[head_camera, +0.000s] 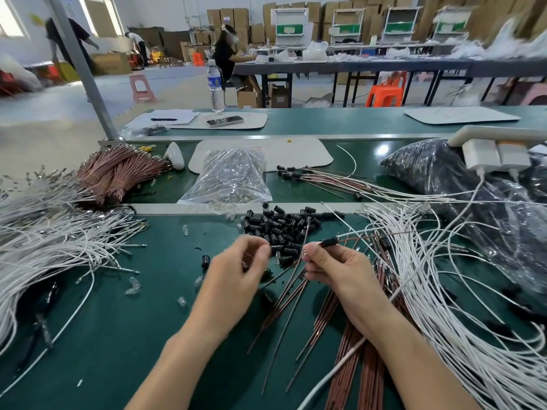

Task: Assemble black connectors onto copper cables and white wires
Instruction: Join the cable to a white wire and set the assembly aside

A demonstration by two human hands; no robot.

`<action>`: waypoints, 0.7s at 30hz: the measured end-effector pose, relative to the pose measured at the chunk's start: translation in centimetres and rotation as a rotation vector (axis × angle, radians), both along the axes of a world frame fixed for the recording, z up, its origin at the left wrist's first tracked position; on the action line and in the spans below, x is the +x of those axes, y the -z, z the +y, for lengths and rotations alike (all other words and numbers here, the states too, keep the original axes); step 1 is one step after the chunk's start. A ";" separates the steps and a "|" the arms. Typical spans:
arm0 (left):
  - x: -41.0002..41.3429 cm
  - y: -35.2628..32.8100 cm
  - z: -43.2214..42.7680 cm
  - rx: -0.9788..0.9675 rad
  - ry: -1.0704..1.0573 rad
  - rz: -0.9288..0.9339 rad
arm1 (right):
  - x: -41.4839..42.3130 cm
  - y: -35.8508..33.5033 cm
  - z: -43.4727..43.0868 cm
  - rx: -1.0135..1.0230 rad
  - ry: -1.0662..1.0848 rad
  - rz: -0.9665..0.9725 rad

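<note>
Two hands, left (236, 269) curled, right (331, 269) pinching connector (329, 242)

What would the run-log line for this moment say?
left hand: pinches loose black connector | right hand: holds copper cable, fitted connector | stage: mid-assembly

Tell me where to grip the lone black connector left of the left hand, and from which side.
Pinch the lone black connector across its round sides, coming from above: it seems to stand on end, apart from the pile.
</note>
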State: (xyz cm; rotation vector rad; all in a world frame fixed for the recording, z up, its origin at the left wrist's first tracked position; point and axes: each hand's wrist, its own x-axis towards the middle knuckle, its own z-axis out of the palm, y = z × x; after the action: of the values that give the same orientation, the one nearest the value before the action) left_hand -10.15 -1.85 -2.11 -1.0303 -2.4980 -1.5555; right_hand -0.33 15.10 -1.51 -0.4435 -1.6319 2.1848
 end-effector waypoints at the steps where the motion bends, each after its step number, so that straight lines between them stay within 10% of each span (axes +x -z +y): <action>1: -1.1 -0.3 -0.3 -0.067 -0.068 0.067 | 0.0 -0.1 0.2 -0.057 0.004 0.008; 8: -5.9 -2.1 0.6 -0.807 -0.097 0.289 | 0.0 -0.2 0.5 -0.215 0.000 0.021; 21: -8.4 -5.6 2.6 -1.123 0.098 0.229 | 0.2 -0.2 1.3 -0.355 -0.022 0.030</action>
State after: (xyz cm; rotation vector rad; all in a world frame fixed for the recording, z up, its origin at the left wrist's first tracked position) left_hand -18.57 0.74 3.52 -1.2601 -3.0955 0.1409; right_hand -0.18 16.43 -1.35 -0.4873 -1.2379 2.4919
